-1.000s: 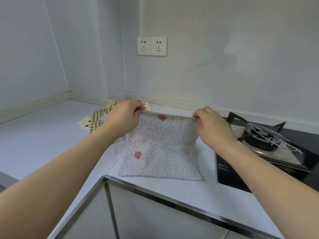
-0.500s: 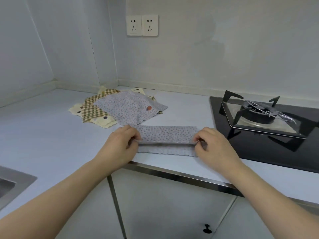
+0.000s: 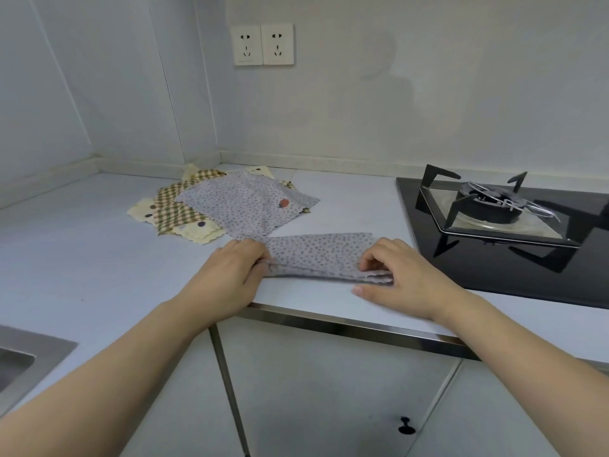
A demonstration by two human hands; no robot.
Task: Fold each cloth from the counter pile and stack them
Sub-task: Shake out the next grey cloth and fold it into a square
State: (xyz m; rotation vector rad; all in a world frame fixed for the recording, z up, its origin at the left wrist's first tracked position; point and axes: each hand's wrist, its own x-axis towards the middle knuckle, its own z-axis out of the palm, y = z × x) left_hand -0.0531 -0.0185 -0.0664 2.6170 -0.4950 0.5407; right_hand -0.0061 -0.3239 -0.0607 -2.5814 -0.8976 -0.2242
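**Both hands on the folded strip at the counter's front edge**

We see the grey dotted cloth (image 3: 321, 255) lying folded into a long, narrow strip on the counter (image 3: 82, 258), close to its front edge and just left of the black hob (image 3: 514, 258). The strip runs left to right, its layers showing along the near side.

The left hand (image 3: 230, 275) sits at the strip's left end. Its fingers (image 3: 260, 258) are curled, close together, and their tips nip the cloth's layered end; the thumb is hidden under the hand, so we cannot tell how it lies.

The right hand (image 3: 405, 278) covers the right end. Its fingers (image 3: 372, 258) are bent and a little apart, tips down on the top layer, while the thumb (image 3: 362, 289) lies flat on the counter just in front of the strip's near edge. The frayed corner layers peek out between thumb and fingers, so the hand pinches that end.

Towards the back of the counter, near the wall corner, the pile (image 3: 211, 209) waits: another grey dotted cloth with a red spot lies on top, over checked and cream spotted pieces with wavy edges. Its near corner comes just beside the strip's far left end; we cannot tell whether they touch.

At the counter's far left, a steel sink (image 3: 29, 354) shows its rim. A double socket (image 3: 262, 44) sits on the wall above.
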